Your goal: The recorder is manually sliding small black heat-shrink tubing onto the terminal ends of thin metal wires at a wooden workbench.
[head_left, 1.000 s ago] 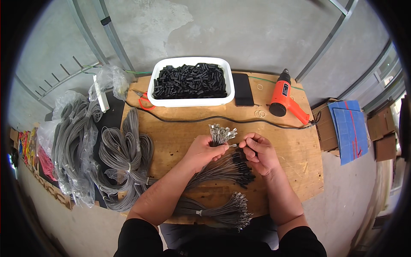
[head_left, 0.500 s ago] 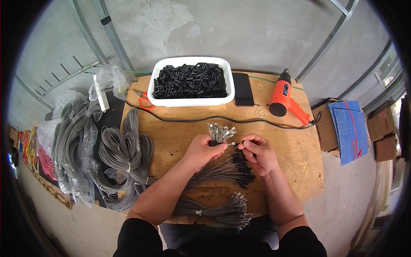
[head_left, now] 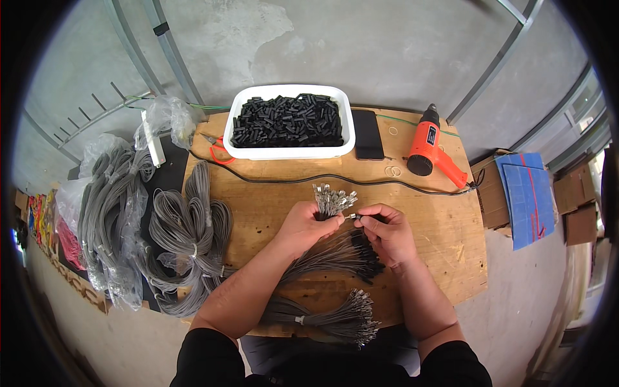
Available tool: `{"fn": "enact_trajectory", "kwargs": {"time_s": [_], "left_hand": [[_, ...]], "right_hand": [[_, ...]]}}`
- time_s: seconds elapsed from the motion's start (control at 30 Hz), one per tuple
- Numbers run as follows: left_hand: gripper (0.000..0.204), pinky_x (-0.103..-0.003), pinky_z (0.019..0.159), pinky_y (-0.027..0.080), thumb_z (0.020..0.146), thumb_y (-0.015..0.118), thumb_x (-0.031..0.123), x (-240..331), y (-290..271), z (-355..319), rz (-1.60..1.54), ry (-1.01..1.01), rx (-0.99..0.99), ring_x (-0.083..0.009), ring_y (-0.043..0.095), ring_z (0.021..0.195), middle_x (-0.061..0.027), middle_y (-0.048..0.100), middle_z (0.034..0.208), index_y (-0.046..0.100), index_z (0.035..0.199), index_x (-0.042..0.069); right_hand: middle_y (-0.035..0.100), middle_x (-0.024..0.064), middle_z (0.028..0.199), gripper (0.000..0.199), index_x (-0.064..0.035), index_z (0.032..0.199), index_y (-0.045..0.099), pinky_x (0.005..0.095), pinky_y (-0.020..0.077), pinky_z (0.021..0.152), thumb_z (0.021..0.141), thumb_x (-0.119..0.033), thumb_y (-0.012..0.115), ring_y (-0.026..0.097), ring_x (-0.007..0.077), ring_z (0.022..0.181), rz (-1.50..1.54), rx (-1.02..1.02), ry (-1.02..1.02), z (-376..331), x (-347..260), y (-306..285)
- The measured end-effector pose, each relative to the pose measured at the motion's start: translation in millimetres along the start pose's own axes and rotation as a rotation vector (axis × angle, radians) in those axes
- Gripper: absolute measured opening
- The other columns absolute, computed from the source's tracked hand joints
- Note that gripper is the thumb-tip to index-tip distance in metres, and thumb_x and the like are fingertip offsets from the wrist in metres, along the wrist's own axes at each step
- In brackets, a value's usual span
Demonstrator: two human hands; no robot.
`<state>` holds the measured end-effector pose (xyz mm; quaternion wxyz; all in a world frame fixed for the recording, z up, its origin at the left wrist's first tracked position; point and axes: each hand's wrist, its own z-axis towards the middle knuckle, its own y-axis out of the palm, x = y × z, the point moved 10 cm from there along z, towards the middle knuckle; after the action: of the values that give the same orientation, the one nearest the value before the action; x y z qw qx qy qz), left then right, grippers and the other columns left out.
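My left hand [head_left: 304,226] is closed around a bundle of grey wires, their silver metal terminals [head_left: 331,198] fanning up above the fist. One terminal sticks out to the right past the thumb. Against its tip, my right hand [head_left: 392,238] pinches a small black sleeve [head_left: 358,220] between thumb and fingers. How far the sleeve covers the terminal is too small to tell. Below the hands lie wires with black sleeved ends [head_left: 369,255]. Nearer the front edge rests another tied wire bundle [head_left: 358,319] with bare metal ends.
A white tub [head_left: 290,153] full of short black sleeves stands at the back beside a dark phone [head_left: 368,132]. An orange heat gun [head_left: 425,151] lies to the right. A black cord [head_left: 303,181] crosses the wooden table [head_left: 445,258]. Coiled grey wires [head_left: 190,226] and orange-handled pliers [head_left: 222,153] are left.
My right hand has shifted slightly, its fingers turning toward the protruding terminal, and the black sleeve now meets its tip. The left hand stays nearly still.
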<state>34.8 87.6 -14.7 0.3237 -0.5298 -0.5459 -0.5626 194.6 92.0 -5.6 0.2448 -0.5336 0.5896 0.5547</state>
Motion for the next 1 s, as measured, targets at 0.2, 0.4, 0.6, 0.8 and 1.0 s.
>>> {"fn": "enact_trajectory", "kwargs": {"time_s": [0.2, 0.4, 0.6, 0.8, 1.0], "left_hand": [[0.016, -0.023, 0.056, 0.041, 0.089, 0.073, 0.015, 0, -5, 1, 0.103, 0.037, 0.036, -0.0042, 0.052, 0.063, 0.0021, 0.062, 0.071, 0.07, 0.088, 0.0], [0.02, -0.025, 0.055, 0.04, 0.089, 0.073, 0.018, 2, -4, 1, 0.189, 0.056, 0.033, -0.003, 0.048, 0.064, 0.0044, 0.059, 0.068, 0.07, 0.084, -0.001], [0.023, -0.027, 0.058, 0.044, 0.088, 0.074, 0.022, 0, -7, 1, 0.251, 0.056, 0.038, -0.0048, 0.05, 0.065, 0.0016, 0.062, 0.069, 0.071, 0.087, -0.001], [0.023, -0.028, 0.063, 0.047, 0.087, 0.075, 0.021, 7, -4, 0, 0.334, 0.056, 0.03, -0.0052, 0.052, 0.068, -0.0014, 0.065, 0.071, 0.072, 0.091, -0.001], [0.021, -0.029, 0.065, 0.048, 0.087, 0.074, 0.019, 11, -3, -1, 0.345, 0.11, 0.024, -0.0055, 0.053, 0.07, -0.0034, 0.067, 0.073, 0.072, 0.094, -0.001]], "right_hand": [[0.07, 0.0084, 0.087, 0.017, 0.0011, 0.11, 0.067, 0.0178, 0.0362, 0.052, 0.093, -0.001, 0.066, 0.046, 0.0043, 0.059, -0.004, 0.017, 0.007, 0, 0, 0], [0.07, 0.007, 0.085, 0.019, 0.0022, 0.111, 0.069, 0.0181, 0.0355, 0.051, 0.093, 0.0, 0.066, 0.044, 0.0036, 0.058, -0.065, 0.028, -0.087, -1, -7, -1], [0.068, 0.0015, 0.083, 0.018, 0.0009, 0.111, 0.07, 0.0172, 0.0335, 0.05, 0.094, -0.003, 0.066, 0.044, 0.0019, 0.059, -0.116, 0.018, -0.157, -2, -11, -1], [0.07, 0.0049, 0.084, 0.011, 0.0004, 0.105, 0.068, 0.017, 0.0353, 0.05, 0.094, -0.004, 0.067, 0.046, 0.0026, 0.058, -0.077, 0.029, -0.141, 0, -8, -4], [0.07, 0.0071, 0.084, 0.008, -0.0005, 0.1, 0.067, 0.0165, 0.0381, 0.053, 0.094, -0.006, 0.068, 0.049, 0.0034, 0.06, -0.017, 0.01, -0.087, 1, -4, -3]]}}
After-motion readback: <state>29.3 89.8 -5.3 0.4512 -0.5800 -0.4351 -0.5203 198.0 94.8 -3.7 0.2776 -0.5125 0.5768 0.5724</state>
